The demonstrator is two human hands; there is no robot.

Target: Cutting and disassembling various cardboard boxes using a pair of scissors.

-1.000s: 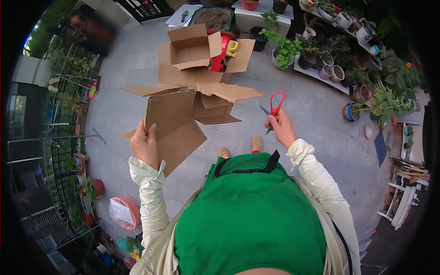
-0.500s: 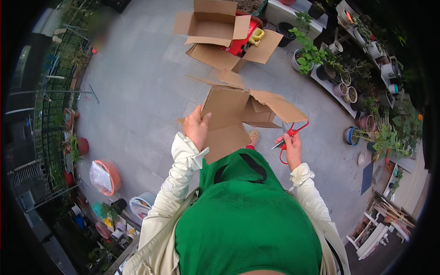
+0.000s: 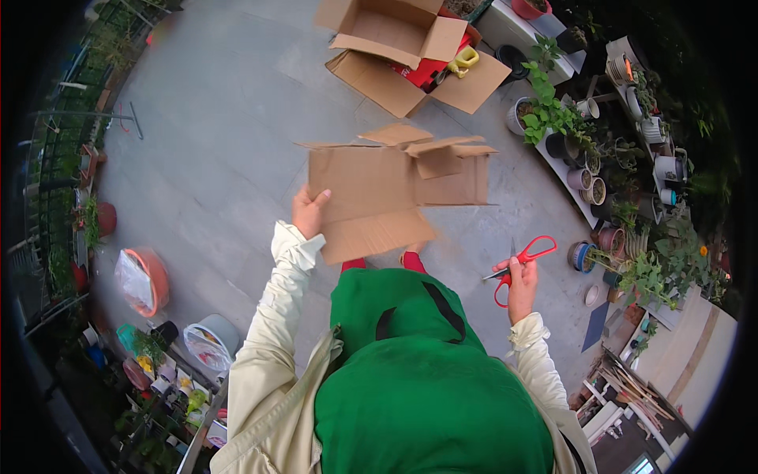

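My left hand (image 3: 309,212) grips the left edge of a cut-open cardboard box (image 3: 363,178), thumb on its inner face. The box hangs unfolded in front of me, its flaps spread to the right and toward my body. Off to the right, my right hand (image 3: 521,286) is closed round a pair of scissors (image 3: 536,248) with red handles. Their blades look parted, one pointing left and the other pointing away from me. The scissors are apart from the cardboard.
Beyond the box, another open carton (image 3: 388,31) sits atop a larger carton (image 3: 379,79) holding red items and a yellow jug (image 3: 464,60). Potted plants (image 3: 545,110) line shelves on the right. An orange tub (image 3: 150,280) and a white bucket (image 3: 212,340) stand at left.
My right hand with the scissors has moved right and nearer, away from the cardboard. My left hand has shifted left, and the cardboard has swung to lie more open and level.
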